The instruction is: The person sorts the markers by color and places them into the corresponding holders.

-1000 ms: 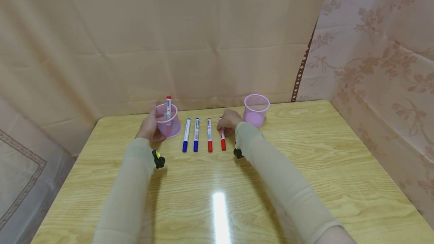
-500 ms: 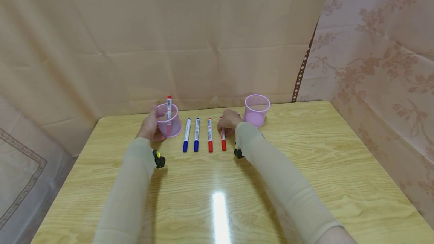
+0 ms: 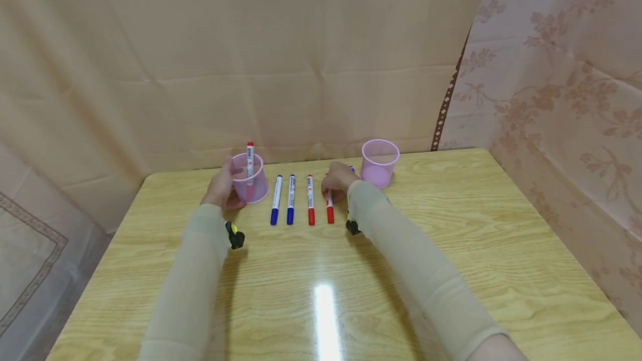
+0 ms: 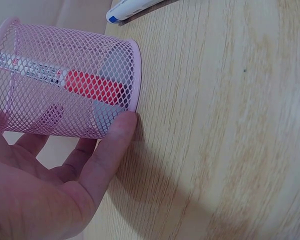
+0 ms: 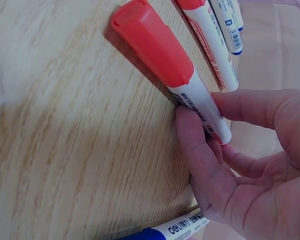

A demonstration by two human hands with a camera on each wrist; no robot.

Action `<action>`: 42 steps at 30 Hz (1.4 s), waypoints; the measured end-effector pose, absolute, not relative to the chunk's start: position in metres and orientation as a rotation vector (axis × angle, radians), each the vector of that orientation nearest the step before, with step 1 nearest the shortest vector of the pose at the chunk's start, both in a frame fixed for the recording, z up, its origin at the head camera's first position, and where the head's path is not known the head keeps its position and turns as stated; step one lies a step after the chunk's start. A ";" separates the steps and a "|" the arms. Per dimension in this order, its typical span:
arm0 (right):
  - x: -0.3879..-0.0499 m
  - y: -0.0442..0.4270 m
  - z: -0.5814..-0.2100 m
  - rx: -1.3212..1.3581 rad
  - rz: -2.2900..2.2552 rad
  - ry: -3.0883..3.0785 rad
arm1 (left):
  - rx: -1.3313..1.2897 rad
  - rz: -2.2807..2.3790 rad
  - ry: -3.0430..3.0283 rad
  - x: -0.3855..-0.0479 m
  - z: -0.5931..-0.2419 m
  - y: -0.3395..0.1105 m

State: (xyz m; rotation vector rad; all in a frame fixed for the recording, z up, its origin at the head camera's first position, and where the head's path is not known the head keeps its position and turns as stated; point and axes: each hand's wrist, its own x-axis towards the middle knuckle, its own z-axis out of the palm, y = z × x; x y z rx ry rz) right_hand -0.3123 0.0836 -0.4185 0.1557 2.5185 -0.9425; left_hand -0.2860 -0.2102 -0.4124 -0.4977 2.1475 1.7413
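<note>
At the table's back left, my left hand [image 3: 219, 187] holds a pink mesh pen cup [image 3: 258, 191] by its side. The left wrist view has the thumb at the rim of the cup's base [image 4: 136, 75] and other fingers partly hidden behind the mesh. One red marker [image 3: 250, 155] stands inside, cap end down. My right hand [image 3: 343, 177] pinches another red whiteboard marker [image 5: 157, 47] near its uncapped-looking white end; its red cap points toward me. Left of it lie a further red marker [image 3: 310, 199] and two blue markers [image 3: 276, 199] [image 3: 291, 199].
A second pink mesh cup [image 3: 377, 171] stands at the back right, just beyond my right hand. Close beside that hand lies another blue marker [image 5: 177, 229], mostly hidden in the head view. A beige curtain [image 3: 301, 71] hangs behind the wooden table [image 3: 281, 294].
</note>
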 end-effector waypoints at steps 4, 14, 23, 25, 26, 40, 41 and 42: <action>-0.314 0.084 -0.418 0.163 -0.945 2.511 | -0.501 1.732 2.148 -0.287 -0.413 -0.210; -0.314 0.086 -0.416 0.160 -1.011 2.468 | -0.505 1.718 2.154 -0.288 -0.414 -0.211; -0.318 0.086 -0.403 0.158 -1.035 2.424 | -0.493 1.726 2.162 -0.286 -0.413 -0.211; -0.319 0.086 -0.400 0.159 -1.017 2.418 | -0.497 1.726 2.161 -0.286 -0.413 -0.212; -0.319 0.085 -0.398 0.158 -1.005 2.418 | -0.498 1.725 2.160 -0.286 -0.414 -0.212; -0.315 0.077 -0.376 0.007 -1.049 2.300 | -0.502 1.732 2.154 -0.289 -0.417 -0.212; -0.314 0.076 -0.374 0.003 -1.061 2.294 | -0.504 1.733 2.155 -0.289 -0.416 -0.212; -0.313 0.074 -0.372 0.001 -1.077 2.280 | -0.502 1.734 2.155 -0.289 -0.416 -0.212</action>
